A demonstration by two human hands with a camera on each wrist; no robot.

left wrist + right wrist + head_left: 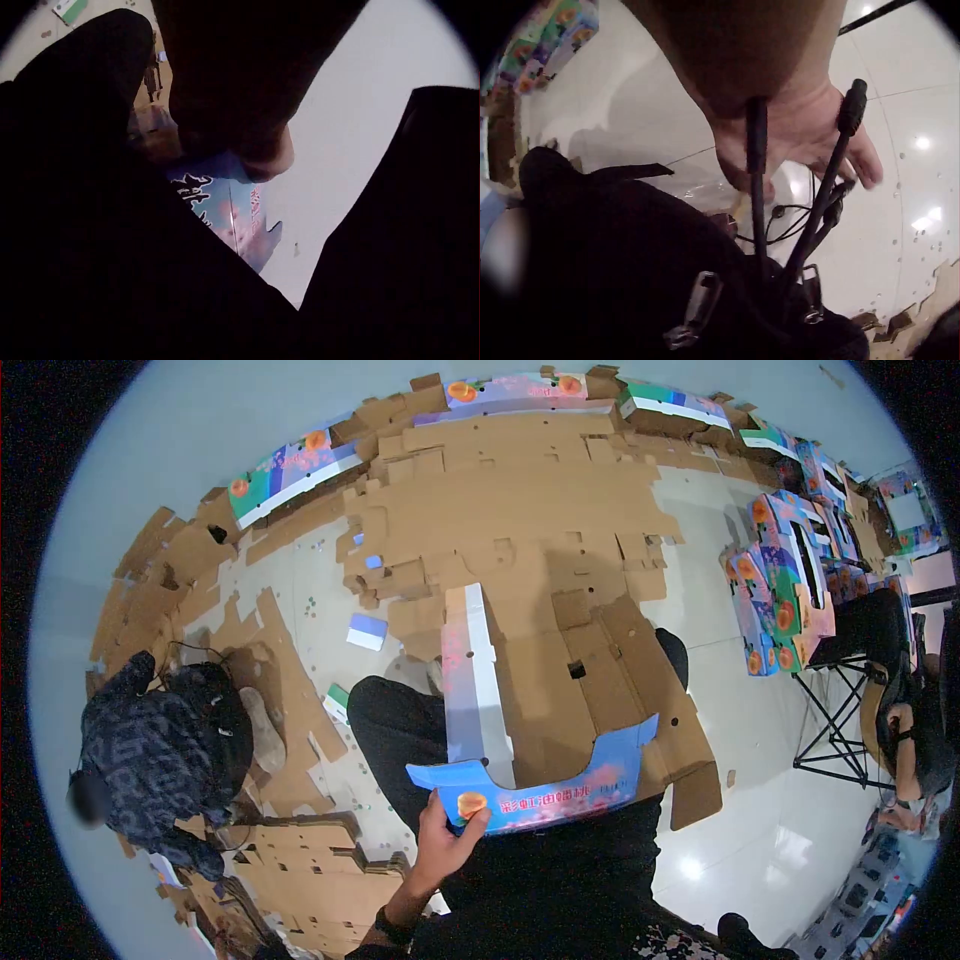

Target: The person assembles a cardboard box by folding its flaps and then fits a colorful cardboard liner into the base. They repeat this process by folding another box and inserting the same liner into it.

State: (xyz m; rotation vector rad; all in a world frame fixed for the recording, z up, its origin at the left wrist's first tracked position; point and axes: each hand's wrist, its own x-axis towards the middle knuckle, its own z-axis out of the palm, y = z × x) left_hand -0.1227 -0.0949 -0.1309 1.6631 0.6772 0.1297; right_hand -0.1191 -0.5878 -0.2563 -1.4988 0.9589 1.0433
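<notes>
A partly folded cardboard box [540, 690] lies over the person's black-clad legs, its brown inner side facing up. Its blue front panel [560, 805] has printed lettering, an orange fruit and a curved cut-out. The left hand [452, 845] grips the left end of this panel, thumb on the printed face. In the left wrist view part of the box [236, 217] shows below the dark hand [268, 154]. The right hand [799, 135] is outside the head view; in its wrist view it hangs over the floor, fingers spread and loosely bent, beside black cables [806, 214].
Flattened cardboard [520, 490] covers the floor ahead. Printed boxes [785, 580] are stacked at the right beside a black folding stool [850, 710]. Another person in dark patterned clothes [160, 750] is at the left, near stacked cardboard sheets [310, 880]. Small scraps dot the floor.
</notes>
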